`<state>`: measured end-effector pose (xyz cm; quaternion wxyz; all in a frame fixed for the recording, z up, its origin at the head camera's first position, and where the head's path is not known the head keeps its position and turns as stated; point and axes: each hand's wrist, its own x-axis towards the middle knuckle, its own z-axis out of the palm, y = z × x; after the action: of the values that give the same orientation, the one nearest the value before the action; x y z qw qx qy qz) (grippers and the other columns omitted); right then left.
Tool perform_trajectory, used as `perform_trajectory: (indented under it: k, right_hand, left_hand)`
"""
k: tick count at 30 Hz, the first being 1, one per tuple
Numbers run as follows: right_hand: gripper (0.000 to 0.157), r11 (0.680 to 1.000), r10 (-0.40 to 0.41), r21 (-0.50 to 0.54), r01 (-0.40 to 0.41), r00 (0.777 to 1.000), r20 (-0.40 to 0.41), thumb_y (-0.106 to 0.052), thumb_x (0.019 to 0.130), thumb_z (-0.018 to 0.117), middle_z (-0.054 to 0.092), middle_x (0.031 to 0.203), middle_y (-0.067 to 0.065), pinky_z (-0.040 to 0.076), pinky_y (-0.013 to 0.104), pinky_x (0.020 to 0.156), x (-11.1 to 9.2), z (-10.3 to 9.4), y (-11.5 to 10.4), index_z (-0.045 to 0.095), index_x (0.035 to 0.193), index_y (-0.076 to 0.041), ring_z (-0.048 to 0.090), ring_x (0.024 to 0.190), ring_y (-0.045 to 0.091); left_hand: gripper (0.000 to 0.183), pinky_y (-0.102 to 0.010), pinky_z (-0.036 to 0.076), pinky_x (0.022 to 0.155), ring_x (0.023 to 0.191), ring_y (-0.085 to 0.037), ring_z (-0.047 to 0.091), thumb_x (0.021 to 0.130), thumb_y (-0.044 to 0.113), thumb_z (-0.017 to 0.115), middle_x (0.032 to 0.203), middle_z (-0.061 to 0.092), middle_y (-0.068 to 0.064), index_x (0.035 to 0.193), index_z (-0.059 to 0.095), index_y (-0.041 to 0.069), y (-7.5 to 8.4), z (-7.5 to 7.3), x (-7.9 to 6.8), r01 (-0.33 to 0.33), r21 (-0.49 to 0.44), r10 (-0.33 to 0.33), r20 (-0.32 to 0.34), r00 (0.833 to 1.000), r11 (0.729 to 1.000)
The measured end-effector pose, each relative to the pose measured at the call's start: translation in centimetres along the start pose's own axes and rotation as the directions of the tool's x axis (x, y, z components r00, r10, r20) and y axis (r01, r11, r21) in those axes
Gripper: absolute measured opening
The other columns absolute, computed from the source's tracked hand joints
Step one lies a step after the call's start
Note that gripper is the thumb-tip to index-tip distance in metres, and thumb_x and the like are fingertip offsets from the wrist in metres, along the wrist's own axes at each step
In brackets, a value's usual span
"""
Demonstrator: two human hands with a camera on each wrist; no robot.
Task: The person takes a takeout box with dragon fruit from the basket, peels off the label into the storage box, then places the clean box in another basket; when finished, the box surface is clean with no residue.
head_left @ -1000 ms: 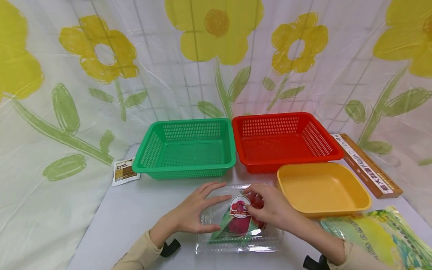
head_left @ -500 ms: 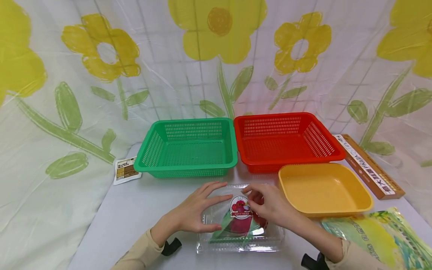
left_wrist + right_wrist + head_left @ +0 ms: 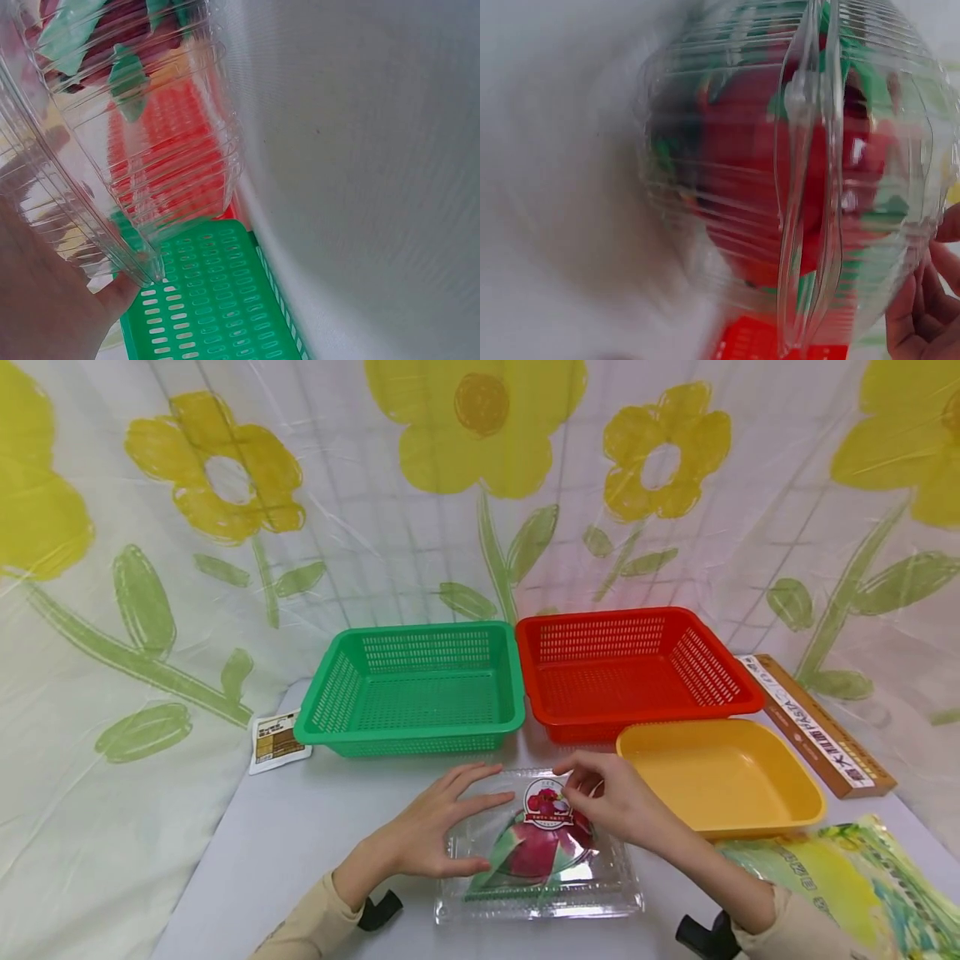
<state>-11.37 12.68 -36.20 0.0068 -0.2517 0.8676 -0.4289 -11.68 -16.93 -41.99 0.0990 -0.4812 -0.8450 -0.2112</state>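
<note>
Now that the label (image 3: 547, 804) has shifted away and rightward with the right hand (image 3: 613, 793), grip unclear, the left hand (image 3: 429, 831) spreads wide at the clear box (image 3: 542, 893) on the worktop (image 3: 315, 814); handling looks unfinished.

The kind of room cannot be told: a white table (image 3: 255, 852) is closed in at the far, left and right by a flowery sheet (image 3: 435, 543), and baskets (image 3: 420, 744) and a pasta box (image 3: 817, 727) are set on top.
</note>
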Motion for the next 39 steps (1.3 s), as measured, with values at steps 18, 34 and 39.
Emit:
perform_trajectory:
  k: [18, 34, 39]
  right_hand:
    - [0.016, 0.997, 0.078, -0.008, -0.079, 0.995, -0.065, -0.001, 0.087, 0.07, 0.068, 0.082, 0.0, 0.053, 0.024, 0.067, -0.6, -3.0, 2.3, 0.072, 0.103, -0.004, 0.06, 0.073, 0.016]
    - [0.02, 0.988, 0.137, -0.059, -0.142, 0.988, -0.075, -0.002, 0.088, 0.069, 0.067, 0.086, 0.006, 0.054, 0.022, 0.064, -1.1, -7.0, 5.1, 0.07, 0.108, 0.001, 0.06, 0.074, 0.02]
    - [0.017, 0.982, 0.169, -0.074, -0.175, 0.982, -0.079, -0.001, 0.088, 0.069, 0.067, 0.083, 0.007, 0.053, 0.024, 0.06, -0.9, -8.6, 6.3, 0.071, 0.104, 0.004, 0.061, 0.07, 0.022]
  left_hand:
    - [0.076, -0.057, 0.037, 0.106, 0.142, -0.032, 0.03, 0.084, 0.057, 0.066, 0.159, 0.027, -0.004, 0.148, 0.046, 0.022, 0.0, 0.1, 0.0, -0.013, 0.0, 0.013, -0.005, 1.0, 1.0]
    - [0.075, -0.059, 0.038, 0.104, 0.141, -0.033, 0.03, 0.085, 0.058, 0.064, 0.159, 0.026, -0.003, 0.148, 0.046, 0.022, 0.0, 0.3, -0.2, -0.003, -0.004, 0.003, 0.001, 1.0, 1.0]
    - [0.074, -0.06, 0.038, 0.104, 0.141, -0.033, 0.03, 0.086, 0.059, 0.062, 0.159, 0.026, -0.003, 0.148, 0.046, 0.023, 0.0, 0.2, -0.1, -0.003, -0.001, 0.003, -0.003, 1.0, 1.0]
